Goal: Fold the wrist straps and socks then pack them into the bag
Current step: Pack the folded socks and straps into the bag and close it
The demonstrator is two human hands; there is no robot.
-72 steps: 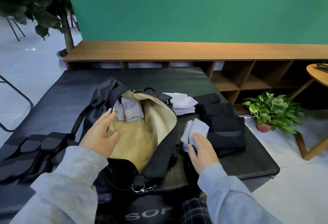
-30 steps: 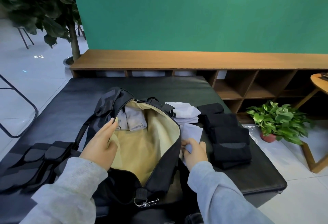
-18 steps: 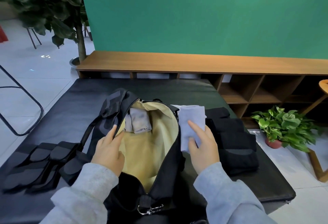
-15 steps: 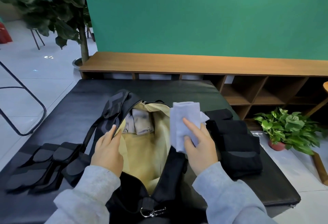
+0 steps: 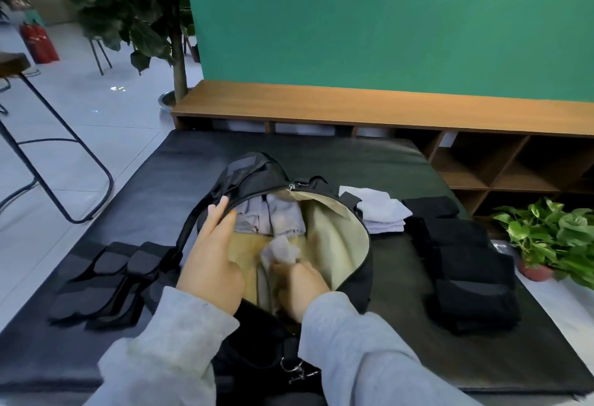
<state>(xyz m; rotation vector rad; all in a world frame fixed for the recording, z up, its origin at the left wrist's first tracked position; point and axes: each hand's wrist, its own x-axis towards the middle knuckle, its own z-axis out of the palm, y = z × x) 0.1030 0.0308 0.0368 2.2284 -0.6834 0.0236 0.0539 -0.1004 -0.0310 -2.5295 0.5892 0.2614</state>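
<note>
Half a second ago the right hand [image 5: 300, 286] held the white folded sock [image 5: 281, 249] above the bag's [image 5: 356, 277] rim; now hand and sock are down inside the opening, the fingers closed around the sock against the tan lining. The left hand [image 5: 210, 254] stays at the rim at 9 o'clock, fingers flat and spread, holding the bag's edge open. The camera view has shifted too — more of the room at 10 o'clock shows than before.

The bag sits on a black padded mat [image 5: 369, 155]. Beyond it at 12 o'clock runs a low wooden shelf unit [image 5: 369, 110] under a green wall [image 5: 385, 20]. A large-leafed tree [image 5: 138, 13] stands at 11 o'clock, a small potted plant [image 5: 549, 238] at 3 o'clock, and a black-framed stool [image 5: 48, 155] at 9 o'clock on the pale floor.

Grey folded items [image 5: 273, 216] already lie at the bag's far end. Just outside it at 1 o'clock rests a stack of white socks [image 5: 382, 213]; beside that, a row of black folded socks [image 5: 466, 261] runs toward 4 o'clock. The black wrist straps [image 5: 106, 280] lie flat at 8 o'clock — apart from the bag.
</note>
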